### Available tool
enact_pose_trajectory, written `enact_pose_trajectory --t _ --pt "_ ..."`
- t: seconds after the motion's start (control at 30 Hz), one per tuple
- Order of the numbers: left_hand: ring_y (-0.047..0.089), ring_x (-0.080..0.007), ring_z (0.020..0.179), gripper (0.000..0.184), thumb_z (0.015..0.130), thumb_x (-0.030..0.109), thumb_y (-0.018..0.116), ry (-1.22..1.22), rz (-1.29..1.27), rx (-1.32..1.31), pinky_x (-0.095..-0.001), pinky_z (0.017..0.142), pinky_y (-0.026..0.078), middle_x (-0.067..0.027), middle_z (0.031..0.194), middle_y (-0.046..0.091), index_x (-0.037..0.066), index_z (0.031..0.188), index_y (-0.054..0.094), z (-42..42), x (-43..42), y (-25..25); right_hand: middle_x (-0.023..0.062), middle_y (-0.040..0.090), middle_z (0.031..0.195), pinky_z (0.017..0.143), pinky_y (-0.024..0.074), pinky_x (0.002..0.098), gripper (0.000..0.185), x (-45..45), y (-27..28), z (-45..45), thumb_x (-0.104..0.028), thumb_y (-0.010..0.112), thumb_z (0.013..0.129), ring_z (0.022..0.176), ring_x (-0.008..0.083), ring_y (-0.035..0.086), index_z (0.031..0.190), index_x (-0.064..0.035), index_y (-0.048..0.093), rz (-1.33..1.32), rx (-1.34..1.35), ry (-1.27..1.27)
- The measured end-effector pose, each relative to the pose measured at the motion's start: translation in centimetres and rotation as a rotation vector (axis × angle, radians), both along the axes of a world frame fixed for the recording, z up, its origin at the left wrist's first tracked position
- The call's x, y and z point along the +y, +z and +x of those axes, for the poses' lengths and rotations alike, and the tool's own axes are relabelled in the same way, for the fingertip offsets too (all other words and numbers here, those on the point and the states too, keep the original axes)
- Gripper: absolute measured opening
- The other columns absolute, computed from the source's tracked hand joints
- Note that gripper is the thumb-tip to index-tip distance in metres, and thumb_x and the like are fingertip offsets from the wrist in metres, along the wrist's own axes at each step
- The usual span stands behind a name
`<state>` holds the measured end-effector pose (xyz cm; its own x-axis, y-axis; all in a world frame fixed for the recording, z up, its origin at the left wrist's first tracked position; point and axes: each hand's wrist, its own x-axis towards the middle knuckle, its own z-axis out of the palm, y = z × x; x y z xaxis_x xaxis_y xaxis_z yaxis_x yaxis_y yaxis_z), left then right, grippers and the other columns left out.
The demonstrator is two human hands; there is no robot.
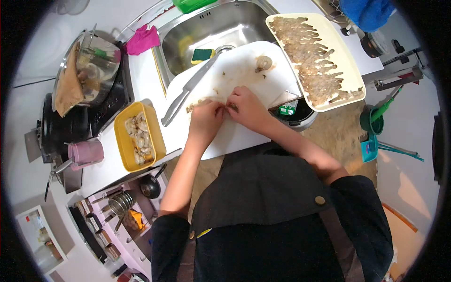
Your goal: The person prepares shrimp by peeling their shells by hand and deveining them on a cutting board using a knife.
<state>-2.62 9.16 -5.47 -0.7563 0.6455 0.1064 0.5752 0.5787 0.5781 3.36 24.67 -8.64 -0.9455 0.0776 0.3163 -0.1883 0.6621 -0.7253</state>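
Note:
My left hand (206,117) and my right hand (244,107) meet over the near part of a white cutting board (242,136). Their fingertips are pinched together around a small brownish piece, mostly hidden by the fingers, whose kind I cannot make out. Pale brown scraps (191,107) lie just beyond my left hand. A long metal knife (192,84) rests along the board's left side. Near the board's far right sits a greyish, rounded piece of seafood (263,63), with small dark bits around it.
A cream tray (350,61) of shrimp-like pieces stands at the right, and a yellow container (123,141) of pale seafood at the left. Behind the board is a steel sink (188,35) with a sponge (202,56). A bin (300,120) stands below the board's right edge.

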Motion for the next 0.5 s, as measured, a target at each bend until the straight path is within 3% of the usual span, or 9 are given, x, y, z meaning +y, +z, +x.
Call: enact_pose_trajectory --t 0.13,0.17,0.33,0.43,0.5 --pt "0.068 -0.0217 0.069 0.017 0.084 0.003 0.065 0.197 0.211 -0.211 -0.0299 0.067 0.053 -0.0149 0.086 0.070 0.004 0.099 0.073 -0.9 -1.8 1.1 0.0176 0.058 0.085 0.079 0.0475 0.0445 0.012 2.5 0.1 1.2 -0.006 0.063 0.071 0.087 0.0359 0.057 0.082 -0.0016 0.061 -0.057 -0.104 0.017" --pt "0.066 -0.0153 0.071 0.019 0.085 0.004 0.066 0.275 0.121 -0.284 -0.0273 0.067 0.052 -0.0134 0.087 0.070 0.005 0.103 0.073 -1.1 -2.3 2.1 0.0176 0.059 0.082 0.076 0.0483 0.0436 0.012 2.7 0.0 1.2 -0.006 0.063 0.071 0.084 0.0351 0.059 0.082 -0.0010 0.061 -0.087 -0.129 0.036" --pt "0.065 -0.0209 0.068 0.021 0.079 0.002 0.069 -0.005 0.172 -0.080 -0.0305 0.066 0.053 -0.0136 0.079 0.067 0.003 0.099 0.072 -0.9 -1.1 3.9 0.0174 0.064 0.071 0.063 0.0505 0.0382 0.012 2.3 2.6 -1.1 -0.008 0.064 0.071 0.066 0.0301 0.064 0.079 0.0014 0.061 -0.216 -0.138 0.129" --pt "0.063 -0.0220 0.067 0.020 0.076 0.003 0.071 -0.007 0.191 -0.099 -0.0329 0.064 0.053 -0.0122 0.076 0.065 0.002 0.096 0.072 -1.2 -0.5 2.8 0.0112 0.064 0.068 0.065 0.0506 0.0293 0.011 1.1 4.4 -2.6 -0.007 0.067 0.076 0.065 0.0146 0.062 0.082 0.0015 0.063 -0.222 -0.186 0.213" --pt "0.061 -0.0157 0.061 0.019 0.077 0.008 0.072 0.074 0.115 -0.106 -0.0304 0.062 0.050 -0.0100 0.071 0.065 0.002 0.094 0.072 -1.9 -1.0 2.7 0.0106 0.066 0.072 0.067 0.0508 0.0282 0.014 0.5 4.6 -3.6 -0.009 0.068 0.077 0.067 0.0139 0.062 0.086 0.0010 0.064 -0.234 -0.147 0.222"
